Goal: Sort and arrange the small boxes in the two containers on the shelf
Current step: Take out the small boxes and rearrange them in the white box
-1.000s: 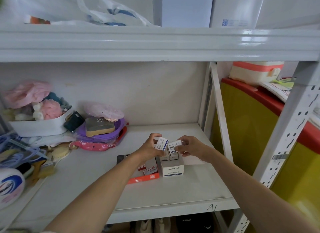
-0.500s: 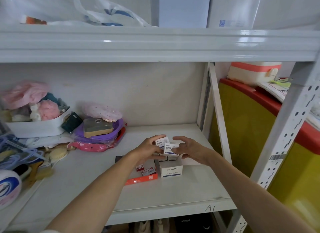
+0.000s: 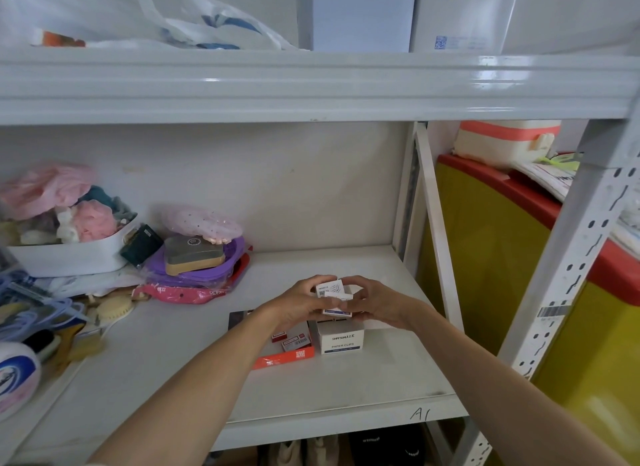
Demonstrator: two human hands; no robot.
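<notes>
On the white shelf [image 3: 346,389] stand two containers side by side: a white carton marked PAPER CLIPS [image 3: 341,339] and, to its left, a shallow red-edged tray [image 3: 284,358] holding small red-and-white boxes [image 3: 295,342]. Directly above the white carton my left hand [image 3: 298,304] and my right hand [image 3: 372,301] meet, both closed around small white boxes [image 3: 333,294] pressed together between them. The fingers hide how many boxes are held.
A purple basin with a scale [image 3: 194,257] and a white bin of pink items [image 3: 65,254] crowd the shelf's left part, with brushes [image 3: 110,308] in front. A diagonal shelf brace [image 3: 436,230] rises at the right, beside a yellow and red cabinet [image 3: 491,243].
My hands have come together and dropped slightly, pressing the small white boxes, which were held apart before, into one stack above the white carton.
</notes>
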